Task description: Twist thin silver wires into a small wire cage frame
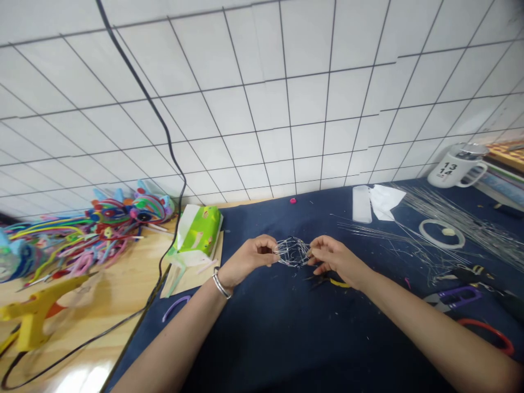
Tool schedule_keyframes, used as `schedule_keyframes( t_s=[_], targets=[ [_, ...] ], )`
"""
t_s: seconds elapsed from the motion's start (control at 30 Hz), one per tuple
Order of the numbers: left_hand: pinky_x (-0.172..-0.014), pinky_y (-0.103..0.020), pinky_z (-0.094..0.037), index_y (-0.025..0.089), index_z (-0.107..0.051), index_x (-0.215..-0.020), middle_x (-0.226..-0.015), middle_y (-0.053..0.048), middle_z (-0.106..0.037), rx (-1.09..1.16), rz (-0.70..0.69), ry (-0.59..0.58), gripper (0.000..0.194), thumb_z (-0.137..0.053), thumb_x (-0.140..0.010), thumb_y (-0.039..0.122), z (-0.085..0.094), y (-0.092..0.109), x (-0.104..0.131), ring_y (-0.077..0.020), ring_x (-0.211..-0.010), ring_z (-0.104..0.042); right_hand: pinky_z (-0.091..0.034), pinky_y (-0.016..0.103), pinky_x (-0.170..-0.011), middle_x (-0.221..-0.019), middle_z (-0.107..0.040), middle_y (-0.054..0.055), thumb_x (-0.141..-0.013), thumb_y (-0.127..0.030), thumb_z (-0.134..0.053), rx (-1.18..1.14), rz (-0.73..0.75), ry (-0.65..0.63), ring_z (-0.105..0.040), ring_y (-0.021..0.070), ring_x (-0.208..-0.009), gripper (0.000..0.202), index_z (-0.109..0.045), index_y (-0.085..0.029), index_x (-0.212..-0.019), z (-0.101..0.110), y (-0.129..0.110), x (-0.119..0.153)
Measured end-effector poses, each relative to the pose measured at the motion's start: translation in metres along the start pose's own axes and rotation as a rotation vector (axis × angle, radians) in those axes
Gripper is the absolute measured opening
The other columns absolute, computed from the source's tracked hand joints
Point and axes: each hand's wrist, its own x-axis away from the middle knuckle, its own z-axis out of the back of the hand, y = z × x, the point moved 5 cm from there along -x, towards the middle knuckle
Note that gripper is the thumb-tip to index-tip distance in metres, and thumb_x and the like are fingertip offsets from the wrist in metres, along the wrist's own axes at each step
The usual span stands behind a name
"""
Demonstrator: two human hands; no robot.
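Note:
A small openwork frame of silvery wire (292,251) is held between my two hands over the dark blue cloth (262,327). My left hand (256,256), with a silver bangle at its wrist, pinches the frame's left end between thumb and fingers. On the opposite end, the fingers of my right hand (331,255) are closed round the wire. Beneath my right hand, a tool with a yellow handle (339,283) lies partly hidden on the cloth.
Loose wires (458,218), purple-handled scissors (458,297), a wire or tape ring (442,233) and a white mug (456,166) are at right. At left are a green tissue pack (200,229), a yellow glue gun (35,314), a black cable (167,136) and colourful pipe cleaners (90,248).

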Motion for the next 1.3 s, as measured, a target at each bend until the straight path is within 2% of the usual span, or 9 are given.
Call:
schedule_keyframes(
  t_s=[0.13,0.23,0.37,0.53,0.73,0.87,1.0,1.13,1.3],
  targets=[
    [-0.065,-0.024,-0.045,0.012,-0.060,-0.078,-0.092,-0.004,-0.052,-0.120,-0.062,-0.016,0.011,-0.064,-0.072,0.019,0.001,0.022,0.008,-0.0089,-0.071,-0.051,-0.050,0.028,-0.063,-0.100,-0.058,0.007,-0.079,-0.028,-0.058,0.024,0.008,-0.066,-0.059,0.0174,-0.083,0.029,-0.052,-0.020,-0.107,-0.002,-0.002,0.000],
    [-0.069,-0.024,-0.045,0.012,-0.060,-0.079,-0.095,-0.005,-0.050,-0.159,-0.084,-0.051,0.010,-0.063,-0.073,0.019,-0.005,0.040,0.016,-0.0099,-0.076,-0.051,-0.048,0.027,-0.061,-0.098,-0.058,0.007,-0.079,-0.024,-0.054,-0.005,-0.007,-0.112,-0.059,0.0164,-0.080,0.027,-0.055,-0.019,-0.106,-0.005,0.001,0.000],
    [-0.065,-0.022,-0.044,0.013,-0.059,-0.080,-0.097,-0.004,-0.047,-0.180,-0.081,-0.116,0.008,-0.063,-0.073,0.016,-0.017,0.054,0.023,-0.0092,-0.075,-0.049,-0.044,0.025,-0.062,-0.091,-0.060,0.005,-0.078,-0.017,-0.052,0.016,0.007,-0.200,-0.058,0.0139,-0.078,0.027,-0.058,-0.018,-0.104,-0.014,0.001,0.003],
    [-0.065,-0.022,-0.043,0.013,-0.058,-0.081,-0.098,-0.005,-0.047,-0.222,-0.092,-0.148,0.009,-0.062,-0.075,0.017,-0.022,0.055,0.024,-0.0096,-0.075,-0.049,-0.042,0.024,-0.063,-0.091,-0.062,0.004,-0.075,-0.016,-0.053,0.063,0.007,-0.178,-0.056,0.0122,-0.074,0.025,-0.060,-0.018,-0.099,-0.017,0.001,0.005],
    [-0.067,-0.023,-0.044,0.013,-0.058,-0.082,-0.099,-0.005,-0.047,-0.274,-0.091,-0.169,0.008,-0.060,-0.075,0.017,-0.027,0.052,0.023,-0.0097,-0.076,-0.049,-0.043,0.029,-0.073,-0.090,-0.063,0.005,-0.070,-0.011,-0.051,-0.011,-0.033,-0.290,-0.059,0.0173,-0.086,0.035,-0.057,-0.017,-0.104,-0.024,-0.003,0.011],
    [-0.073,-0.025,-0.044,0.014,-0.058,-0.081,-0.099,-0.005,-0.048,-0.344,-0.103,-0.170,0.007,-0.060,-0.075,0.015,-0.030,0.052,0.023,-0.0108,-0.079,-0.050,-0.042,0.032,-0.077,-0.096,-0.061,0.007,-0.071,-0.017,-0.053,-0.053,-0.037,-0.330,-0.057,0.0195,-0.092,0.037,-0.055,-0.016,-0.108,-0.028,-0.008,0.015],
    [-0.076,-0.027,-0.044,0.014,-0.058,-0.082,-0.099,-0.005,-0.049,-0.372,-0.124,-0.171,0.007,-0.058,-0.074,0.013,-0.033,0.054,0.023,-0.0119,-0.082,-0.051,-0.042,0.029,-0.076,-0.095,-0.058,0.004,-0.074,-0.024,-0.060,0.047,0.019,-0.252,-0.055,0.0171,-0.089,0.031,-0.055,-0.018,-0.104,-0.029,-0.006,0.016],
    [-0.077,-0.027,-0.045,0.014,-0.058,-0.082,-0.099,-0.005,-0.049,-0.372,-0.131,-0.183,0.008,-0.058,-0.074,0.012,-0.035,0.055,0.025,-0.0119,-0.083,-0.052,-0.041,0.025,-0.065,-0.082,-0.056,0.000,-0.074,-0.021,-0.057,0.258,0.111,-0.113,-0.053,0.0133,-0.074,0.022,-0.053,-0.018,-0.096,-0.033,-0.002,0.016],
    [-0.075,-0.026,-0.046,0.014,-0.058,-0.082,-0.099,-0.005,-0.050,-0.429,-0.134,-0.184,0.008,-0.057,-0.074,0.011,-0.035,0.062,0.027,-0.0113,-0.081,-0.052,-0.038,0.024,-0.060,-0.079,-0.057,0.000,-0.074,-0.018,-0.052,0.494,0.146,0.030,-0.052,0.0129,-0.068,0.016,-0.052,-0.019,-0.090,-0.032,0.000,0.016]
  ],
)
